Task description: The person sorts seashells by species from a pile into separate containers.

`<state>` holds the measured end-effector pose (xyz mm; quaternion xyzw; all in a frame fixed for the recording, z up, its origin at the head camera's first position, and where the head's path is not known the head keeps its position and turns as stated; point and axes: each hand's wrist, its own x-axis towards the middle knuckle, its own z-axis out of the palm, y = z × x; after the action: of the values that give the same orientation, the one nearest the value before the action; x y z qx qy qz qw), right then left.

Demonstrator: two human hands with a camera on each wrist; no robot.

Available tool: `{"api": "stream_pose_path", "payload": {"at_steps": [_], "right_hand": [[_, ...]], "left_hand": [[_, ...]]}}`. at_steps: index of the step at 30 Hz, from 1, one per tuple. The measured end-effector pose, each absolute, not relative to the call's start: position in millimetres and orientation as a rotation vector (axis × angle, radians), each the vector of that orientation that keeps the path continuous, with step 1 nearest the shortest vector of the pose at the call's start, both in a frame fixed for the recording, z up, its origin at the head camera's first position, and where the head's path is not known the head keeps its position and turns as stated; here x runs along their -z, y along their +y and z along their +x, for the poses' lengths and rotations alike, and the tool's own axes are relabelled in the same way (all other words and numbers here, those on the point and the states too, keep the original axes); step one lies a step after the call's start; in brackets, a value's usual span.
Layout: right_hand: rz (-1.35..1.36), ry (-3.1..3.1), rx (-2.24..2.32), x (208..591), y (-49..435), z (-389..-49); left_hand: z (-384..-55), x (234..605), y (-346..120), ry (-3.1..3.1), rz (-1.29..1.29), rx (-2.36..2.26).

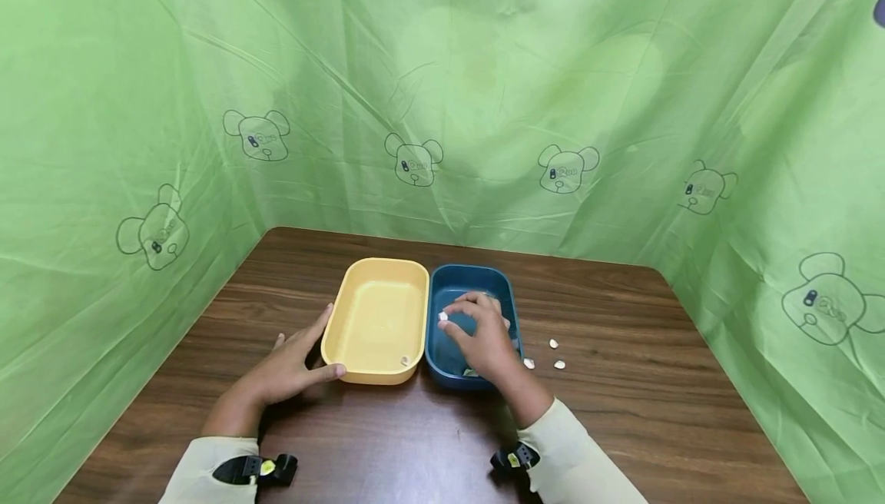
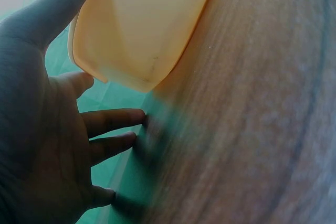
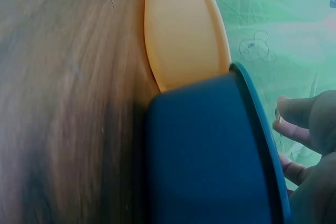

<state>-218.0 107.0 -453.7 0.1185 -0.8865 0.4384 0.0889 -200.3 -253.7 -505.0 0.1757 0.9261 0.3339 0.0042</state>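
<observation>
My right hand is over the blue bin, pinching a small white shell-like piece between thumb and index finger. In the right wrist view, the pinching fingertips show just above the blue rim. My left hand touches the left side and front corner of the yellow bin, fingers spread in the left wrist view. One small pale piece lies in the yellow bin's front right corner. Inside the blue bin a greenish bit shows; my right hand hides much of its contents.
Three small white pieces, one of them a shell-like piece, lie on the brown wooden table right of the blue bin. Both bins stand side by side. A green curtain with bear drawings surrounds the table's back and sides.
</observation>
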Motion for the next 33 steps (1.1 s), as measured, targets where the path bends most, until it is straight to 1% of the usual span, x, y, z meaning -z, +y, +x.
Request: {"api": "stream_pose_path", "payload": {"at_steps": [19, 33], "right_hand": [[0.424, -2.744, -1.26, 459.4, 76.9, -218.1], [0.41, -2.781, -1.235, 454.5, 77.1, -216.9]], "left_hand": [[-200.1, 503.2, -253.1, 2.908, 0.537, -1.019], [-200.4, 503.0, -253.0, 2.909, 0.537, -1.013]]}}
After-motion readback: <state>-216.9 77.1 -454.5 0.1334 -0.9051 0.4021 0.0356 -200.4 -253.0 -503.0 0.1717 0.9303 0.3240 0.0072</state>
